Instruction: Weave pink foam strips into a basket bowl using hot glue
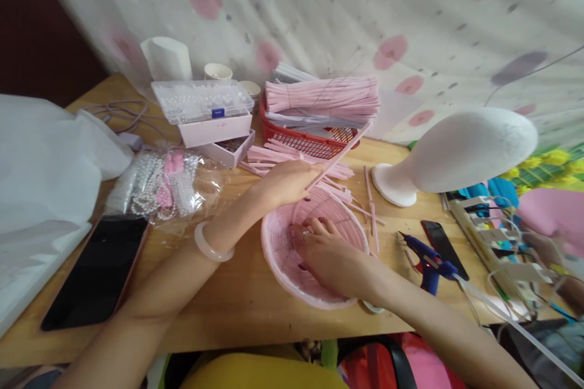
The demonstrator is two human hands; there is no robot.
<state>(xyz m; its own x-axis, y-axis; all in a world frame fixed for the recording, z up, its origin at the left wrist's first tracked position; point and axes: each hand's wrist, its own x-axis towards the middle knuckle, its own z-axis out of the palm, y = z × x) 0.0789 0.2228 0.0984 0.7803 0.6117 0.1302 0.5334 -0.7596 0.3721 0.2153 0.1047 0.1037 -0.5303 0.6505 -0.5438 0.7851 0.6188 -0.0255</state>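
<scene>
My left hand [292, 183] is closed on a pink pipe cleaner [344, 153], which slants up to the right over the far rim of a pink bowl-shaped piece [270, 255]. That piece looks built from rows of pipe cleaners, with thin wire lines on its inner wall, and lies hollow side up on the table. Inside the hollow is my right hand [328, 249], its fingers apart and slightly bent, touching the inner surface; its fingertips are partly hidden. Loose pink pipe cleaners [278, 155] lie just behind the piece.
A red basket [301, 144] holds bundled pipe cleaners. A blue glue gun [429, 260], a dark phone [444, 249], a white foam head [474, 149] and a power strip [483, 243] stand or lie right. Left are a black tablet [95, 273], bagged bead strings [168, 185] and a bead box [201, 100].
</scene>
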